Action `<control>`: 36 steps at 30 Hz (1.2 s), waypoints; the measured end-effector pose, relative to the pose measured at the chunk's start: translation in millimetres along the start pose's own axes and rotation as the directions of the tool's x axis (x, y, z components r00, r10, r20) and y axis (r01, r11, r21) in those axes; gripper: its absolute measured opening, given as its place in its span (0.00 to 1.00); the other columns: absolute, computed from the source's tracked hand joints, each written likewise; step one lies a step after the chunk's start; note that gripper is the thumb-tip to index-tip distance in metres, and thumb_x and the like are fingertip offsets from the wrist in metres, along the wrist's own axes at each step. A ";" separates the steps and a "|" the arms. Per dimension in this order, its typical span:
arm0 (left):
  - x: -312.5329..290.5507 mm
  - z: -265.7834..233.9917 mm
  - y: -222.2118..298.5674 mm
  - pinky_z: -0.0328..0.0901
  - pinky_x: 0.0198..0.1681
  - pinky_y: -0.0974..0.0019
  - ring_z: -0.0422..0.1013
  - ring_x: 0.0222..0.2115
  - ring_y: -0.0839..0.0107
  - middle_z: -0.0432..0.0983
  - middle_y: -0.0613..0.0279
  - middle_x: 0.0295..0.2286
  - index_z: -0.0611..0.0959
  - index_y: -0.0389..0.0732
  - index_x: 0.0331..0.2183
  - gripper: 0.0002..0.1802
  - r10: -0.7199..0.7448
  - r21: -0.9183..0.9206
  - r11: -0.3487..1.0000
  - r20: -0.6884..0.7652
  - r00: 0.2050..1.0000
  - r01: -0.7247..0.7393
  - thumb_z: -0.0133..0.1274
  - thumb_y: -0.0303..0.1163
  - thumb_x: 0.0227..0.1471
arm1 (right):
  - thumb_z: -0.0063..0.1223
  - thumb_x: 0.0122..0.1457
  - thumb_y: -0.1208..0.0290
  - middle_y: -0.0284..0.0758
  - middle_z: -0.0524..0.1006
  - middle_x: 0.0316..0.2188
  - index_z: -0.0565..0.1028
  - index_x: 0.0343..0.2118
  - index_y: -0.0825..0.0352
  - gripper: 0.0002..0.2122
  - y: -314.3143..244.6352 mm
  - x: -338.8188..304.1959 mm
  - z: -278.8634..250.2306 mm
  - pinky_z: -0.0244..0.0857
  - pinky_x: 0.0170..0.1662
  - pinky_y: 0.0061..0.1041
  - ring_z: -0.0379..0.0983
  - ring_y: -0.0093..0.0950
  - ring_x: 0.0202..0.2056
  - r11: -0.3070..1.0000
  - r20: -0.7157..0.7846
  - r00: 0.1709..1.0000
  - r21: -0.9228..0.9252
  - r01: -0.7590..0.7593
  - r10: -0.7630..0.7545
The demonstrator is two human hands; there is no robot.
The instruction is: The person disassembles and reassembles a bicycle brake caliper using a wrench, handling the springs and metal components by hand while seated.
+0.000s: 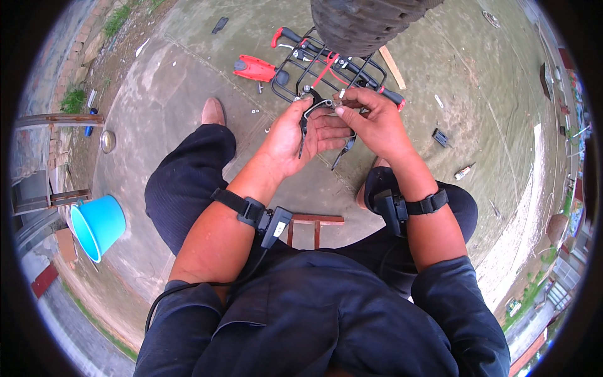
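Note:
A dark, curved bicycle brake caliper (344,152) lies across my left hand (292,135), its two arms hanging down on either side of the fingers. The left thumb presses on the caliper's upper part, and the palm faces up beneath it. My right hand (378,124) is closed in a pinch at the caliper's middle. Whatever sits between its thumb and forefinger is too small to make out. Just beyond both hands is a black wire rack (281,75), with a handlebar and its red-and-black grip (394,98) behind it.
A bicycle tyre (374,25) looms overhead at the far side. On the concrete lie a red plastic part (254,68), a wooden strip (392,67), a black block (441,137) and a small tube (463,171). A blue bucket (103,223) stands left; a reddish frame (317,220) shows between my legs.

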State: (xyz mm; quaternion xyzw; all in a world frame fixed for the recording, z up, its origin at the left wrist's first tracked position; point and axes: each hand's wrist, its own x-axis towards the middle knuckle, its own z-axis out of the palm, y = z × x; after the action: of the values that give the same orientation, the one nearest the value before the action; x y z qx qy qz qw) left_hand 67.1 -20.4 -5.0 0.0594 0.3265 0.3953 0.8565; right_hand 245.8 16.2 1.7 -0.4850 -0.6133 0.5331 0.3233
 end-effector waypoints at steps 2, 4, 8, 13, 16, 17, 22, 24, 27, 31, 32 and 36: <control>0.5 -1.8 -0.3 0.65 0.52 0.55 0.72 0.46 0.56 0.74 0.46 0.44 0.70 0.30 0.50 0.34 0.002 -0.005 1.000 0.010 1.000 -0.002 0.34 0.54 0.61 | 0.60 0.53 0.75 0.36 0.77 0.36 0.77 0.42 0.69 0.13 1.5 0.8 0.1 0.70 0.41 0.24 0.75 0.24 0.36 1.000 0.003 1.000 -0.017 0.014 -0.014; -0.1 -1.7 0.0 0.65 0.51 0.55 0.72 0.45 0.57 0.74 0.47 0.43 0.70 0.31 0.50 0.34 0.005 0.001 1.000 0.006 1.000 -0.005 0.34 0.54 0.61 | 0.61 0.53 0.74 0.36 0.77 0.36 0.77 0.42 0.69 0.13 1.9 1.1 0.5 0.70 0.41 0.25 0.75 0.25 0.35 0.999 0.003 1.000 -0.042 0.026 -0.026; -0.1 -1.4 0.2 0.65 0.50 0.57 0.72 0.45 0.59 0.75 0.49 0.43 0.71 0.32 0.49 0.32 0.017 0.030 0.999 0.005 1.000 -0.017 0.35 0.53 0.61 | 0.61 0.53 0.73 0.36 0.77 0.35 0.77 0.42 0.69 0.13 3.9 1.5 1.0 0.70 0.40 0.24 0.75 0.25 0.35 0.997 0.003 0.999 -0.064 0.032 -0.032; 1.0 -4.7 -0.4 0.65 0.49 0.58 0.72 0.45 0.60 0.75 0.50 0.43 0.71 0.33 0.49 0.31 0.022 0.020 1.000 0.004 1.000 -0.022 0.34 0.52 0.62 | 0.60 0.54 0.73 0.37 0.76 0.36 0.77 0.42 0.69 0.13 2.6 1.5 2.0 0.70 0.40 0.24 0.75 0.26 0.35 0.997 -0.013 1.000 -0.080 0.005 -0.006; 1.5 -2.2 -0.1 0.65 0.50 0.59 0.71 0.46 0.61 0.74 0.50 0.44 0.71 0.34 0.50 0.30 0.037 0.053 0.998 -0.033 0.999 -0.035 0.34 0.51 0.63 | 0.59 0.54 0.73 0.37 0.76 0.36 0.78 0.42 0.68 0.12 8.2 2.3 3.2 0.70 0.40 0.24 0.75 0.26 0.34 0.998 -0.035 0.999 -0.053 -0.015 0.013; 0.9 -0.5 -0.1 0.65 0.50 0.59 0.71 0.47 0.61 0.74 0.51 0.45 0.71 0.34 0.50 0.29 0.044 0.069 0.997 -0.051 0.998 -0.041 0.34 0.51 0.64 | 0.59 0.55 0.73 0.37 0.76 0.36 0.78 0.42 0.68 0.12 8.9 2.4 3.6 0.70 0.40 0.24 0.75 0.26 0.34 0.999 -0.042 0.999 -0.042 -0.025 0.024; 0.3 2.5 -2.4 0.67 0.48 0.61 0.71 0.48 0.63 0.71 0.53 0.48 0.71 0.37 0.52 0.26 0.161 0.106 0.982 -0.052 0.986 -0.155 0.39 0.48 0.64 | 0.59 0.55 0.72 0.37 0.75 0.35 0.79 0.42 0.66 0.11 8.5 3.3 1.9 0.70 0.39 0.25 0.75 0.27 0.35 0.974 -0.091 0.993 -0.220 0.058 -0.080; 0.6 1.6 -3.2 0.67 0.47 0.61 0.70 0.48 0.64 0.71 0.55 0.49 0.71 0.38 0.52 0.25 0.187 0.105 0.978 -0.039 0.982 -0.182 0.41 0.48 0.64 | 0.58 0.55 0.72 0.37 0.75 0.34 0.79 0.42 0.66 0.11 8.6 3.5 2.9 0.70 0.39 0.26 0.75 0.27 0.35 0.964 -0.111 0.987 -0.251 0.085 -0.115; 0.9 1.1 -3.6 0.68 0.45 0.62 0.71 0.47 0.64 0.71 0.55 0.48 0.70 0.39 0.52 0.24 0.208 0.102 0.974 -0.031 0.978 -0.204 0.41 0.46 0.64 | 0.57 0.56 0.73 0.36 0.75 0.33 0.79 0.42 0.66 0.10 8.0 3.0 6.7 0.70 0.38 0.26 0.76 0.27 0.35 0.988 -0.123 0.991 -0.154 0.032 -0.051; -0.4 3.9 -2.3 0.68 0.41 0.63 0.72 0.46 0.64 0.73 0.56 0.47 0.71 0.38 0.51 0.22 0.207 0.134 0.971 -0.050 0.977 -0.198 0.40 0.44 0.65 | 0.55 0.58 0.74 0.35 0.78 0.33 0.77 0.44 0.68 0.11 22.0 5.1 6.1 0.70 0.37 0.23 0.76 0.24 0.34 0.997 -0.051 0.996 0.052 -0.064 0.067; -1.1 4.0 -1.8 0.67 0.40 0.64 0.72 0.46 0.64 0.73 0.57 0.47 0.71 0.38 0.51 0.23 0.204 0.148 0.970 -0.051 0.978 -0.195 0.40 0.45 0.65 | 0.55 0.58 0.74 0.35 0.79 0.33 0.76 0.45 0.69 0.12 21.9 5.4 6.3 0.70 0.37 0.23 0.77 0.24 0.34 0.983 -0.008 0.994 0.153 -0.104 0.106; -2.3 1.2 0.9 0.67 0.40 0.66 0.72 0.45 0.66 0.74 0.58 0.47 0.71 0.39 0.51 0.24 0.164 0.185 0.971 -0.049 0.985 -0.152 0.41 0.47 0.64 | 0.55 0.59 0.73 0.33 0.80 0.32 0.75 0.46 0.71 0.13 11.4 4.1 2.4 0.69 0.36 0.21 0.75 0.20 0.31 0.978 0.039 0.995 0.180 -0.102 0.097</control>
State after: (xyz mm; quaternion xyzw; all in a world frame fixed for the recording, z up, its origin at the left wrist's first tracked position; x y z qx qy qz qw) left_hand 66.2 -21.3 -2.5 0.1501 0.3826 0.4327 0.8025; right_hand 245.2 18.8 -10.4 -0.4754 -0.5418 0.6097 0.3297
